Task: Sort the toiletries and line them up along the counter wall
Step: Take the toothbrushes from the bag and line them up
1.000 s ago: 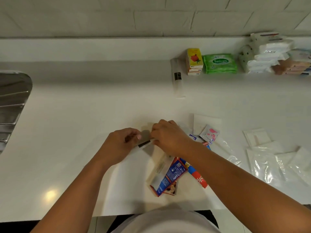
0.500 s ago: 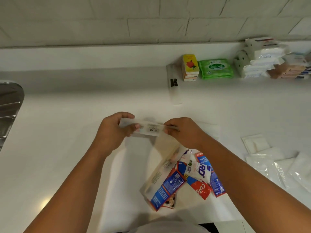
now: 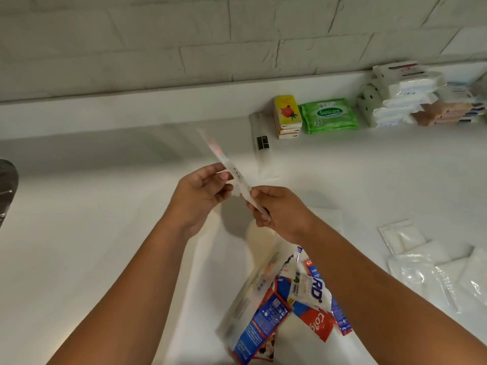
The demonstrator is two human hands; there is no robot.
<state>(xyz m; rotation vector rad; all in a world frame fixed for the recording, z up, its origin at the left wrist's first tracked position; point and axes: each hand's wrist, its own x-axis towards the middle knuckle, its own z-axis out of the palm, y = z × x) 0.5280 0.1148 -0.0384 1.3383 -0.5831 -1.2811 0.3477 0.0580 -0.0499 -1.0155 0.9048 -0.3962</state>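
Clear plastic toothbrush packet (image 3: 228, 172) held above white counter (image 3: 79, 233), centre frame, tilted toward upper left. Left hand (image 3: 201, 194) pinches packet's middle, thumb and fingers closed on it. Right hand (image 3: 280, 213) grips lower end, fingers wrapped tight. Along wall, upper right: second clear packet (image 3: 261, 143) lying flat, yellow tissue stack (image 3: 287, 116) just beside it, green Sanicare wipes (image 3: 329, 115), white packs (image 3: 400, 101) stacked further right. Lower centre: loose pile of toothpaste boxes and sachets (image 3: 284, 304). Right edge: clear pouches (image 3: 427, 270). Metal sink (image 3: 6, 185) at left edge.
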